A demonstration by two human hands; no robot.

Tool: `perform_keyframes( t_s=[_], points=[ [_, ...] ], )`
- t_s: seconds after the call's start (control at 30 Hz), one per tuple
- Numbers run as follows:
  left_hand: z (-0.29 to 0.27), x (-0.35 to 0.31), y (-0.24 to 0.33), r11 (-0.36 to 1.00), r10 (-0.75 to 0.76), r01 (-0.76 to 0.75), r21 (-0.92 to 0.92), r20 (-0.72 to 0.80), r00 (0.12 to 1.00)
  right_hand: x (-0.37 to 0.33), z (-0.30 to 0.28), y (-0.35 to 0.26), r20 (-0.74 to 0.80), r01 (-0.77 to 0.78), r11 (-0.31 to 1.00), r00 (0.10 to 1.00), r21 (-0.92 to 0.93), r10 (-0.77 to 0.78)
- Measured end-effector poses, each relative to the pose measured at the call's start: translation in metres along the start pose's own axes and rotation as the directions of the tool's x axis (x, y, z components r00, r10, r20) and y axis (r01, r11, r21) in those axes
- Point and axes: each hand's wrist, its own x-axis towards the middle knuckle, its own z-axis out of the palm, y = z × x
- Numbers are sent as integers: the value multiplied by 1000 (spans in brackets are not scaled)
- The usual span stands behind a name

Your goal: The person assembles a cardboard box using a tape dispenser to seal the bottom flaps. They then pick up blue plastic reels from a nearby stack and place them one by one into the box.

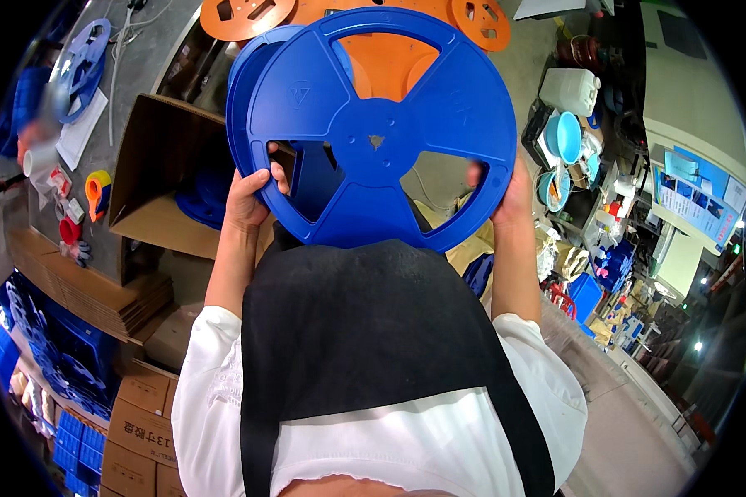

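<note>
A large blue plastic reel with wedge-shaped openings is held up in front of my chest, its broad face toward me. A second blue rim shows behind it at the left; I cannot tell whether both are one reel or two. My left hand is closed on the left edge, its fingertips showing at the opening. Round the right edge, my right hand grips the rim, and a blurred fingertip shows through the lower right opening. Most of the right fingers are hidden behind the reel.
Beyond the reel is an orange fixture with orange discs. An open cardboard box with blue reels inside stands left, beside a grey table holding a yellow tape roll. Flattened cardboard lies nearer. Blue basins and a white jug stand right.
</note>
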Motion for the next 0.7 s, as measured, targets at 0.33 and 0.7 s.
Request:
perform_keyframes(
  t_s=[0.33, 0.7],
  points=[
    [-5, -16, 11, 998, 27, -19, 64, -125, 992, 15, 32, 1, 24, 112, 993, 994, -33, -111],
    [-23, -62, 28, 984, 164, -140, 107, -272, 948, 75, 57, 37, 331, -53, 998, 943, 34, 38]
  ],
)
